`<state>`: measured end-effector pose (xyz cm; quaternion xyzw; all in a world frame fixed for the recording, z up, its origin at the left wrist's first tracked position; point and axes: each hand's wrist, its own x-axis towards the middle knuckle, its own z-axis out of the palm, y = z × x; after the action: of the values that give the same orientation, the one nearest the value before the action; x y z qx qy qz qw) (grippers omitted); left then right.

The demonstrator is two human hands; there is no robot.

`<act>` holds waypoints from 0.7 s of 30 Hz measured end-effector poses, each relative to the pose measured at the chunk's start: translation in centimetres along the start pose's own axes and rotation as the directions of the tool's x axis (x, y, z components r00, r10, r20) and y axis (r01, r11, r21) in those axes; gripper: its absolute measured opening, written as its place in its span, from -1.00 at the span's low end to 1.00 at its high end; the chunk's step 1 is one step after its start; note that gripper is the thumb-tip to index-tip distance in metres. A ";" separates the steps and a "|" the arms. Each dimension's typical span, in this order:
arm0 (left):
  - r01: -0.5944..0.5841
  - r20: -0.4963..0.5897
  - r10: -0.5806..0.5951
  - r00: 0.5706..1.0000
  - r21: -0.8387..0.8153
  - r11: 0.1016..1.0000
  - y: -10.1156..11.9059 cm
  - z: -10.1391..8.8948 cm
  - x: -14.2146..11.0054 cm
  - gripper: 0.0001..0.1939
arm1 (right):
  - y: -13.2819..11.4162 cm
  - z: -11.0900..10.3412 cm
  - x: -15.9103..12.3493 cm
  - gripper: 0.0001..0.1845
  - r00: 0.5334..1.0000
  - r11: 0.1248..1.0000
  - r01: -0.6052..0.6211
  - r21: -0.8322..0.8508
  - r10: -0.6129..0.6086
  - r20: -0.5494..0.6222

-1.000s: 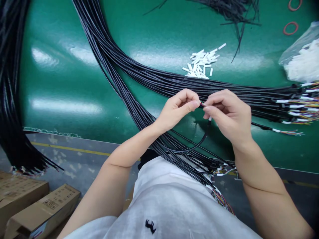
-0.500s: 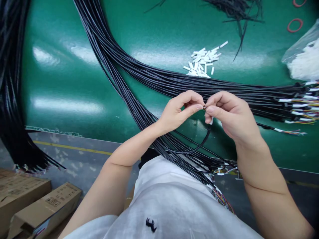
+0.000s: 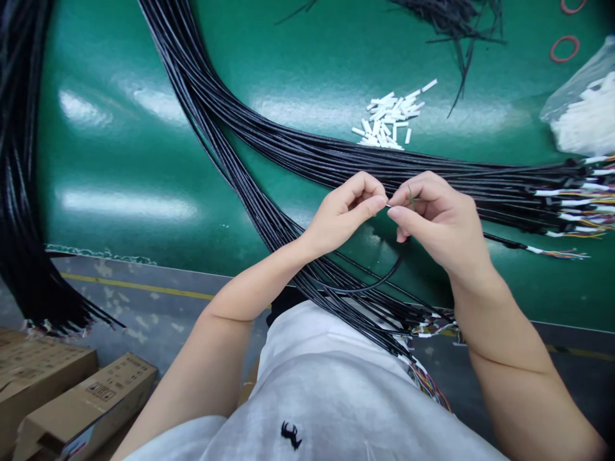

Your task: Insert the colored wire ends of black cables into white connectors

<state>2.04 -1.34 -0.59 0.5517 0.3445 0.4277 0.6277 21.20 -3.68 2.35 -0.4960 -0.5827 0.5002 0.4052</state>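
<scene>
Over the front part of the table, my left hand [image 3: 342,214] and my right hand [image 3: 439,221] meet fingertip to fingertip. Each closes thumb against forefinger on a thin wire [image 3: 388,205], of which only a short dark piece shows between them. A bit of green wire [image 3: 412,197] sticks up by my right fingers. Below the hands a single black cable [image 3: 384,279] curves up towards my right hand; its end is hidden there. Beneath my left wrist runs a bundle of black cables [image 3: 254,205], its stripped ends by my shirt.
A second black cable bundle [image 3: 298,142] crosses the green table [image 3: 120,153], with coloured wire ends at right. Behind it are short white tubes [image 3: 390,115], black strips [image 3: 446,19], red rings [image 3: 564,48] and a plastic bag [image 3: 583,115]. Cartons [image 3: 91,400] stand lower left.
My right hand has shifted slightly left, and its fingertips are on the wire nearer my left fingers. The green wire now shows; the white sleeve under my right hand is out of sight.
</scene>
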 end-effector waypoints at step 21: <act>0.200 0.116 -0.173 0.978 -0.283 0.938 -0.2 -0.1 0.1 -0.58 | 0.6 1.5 -0.6 -0.85 0.890 0.776 0.276 -0.567 -0.430 -0.155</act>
<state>2.06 -1.20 -0.82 0.4360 0.2997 0.3875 0.7549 20.00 -4.55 1.52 -0.5335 -0.7187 0.1596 0.4163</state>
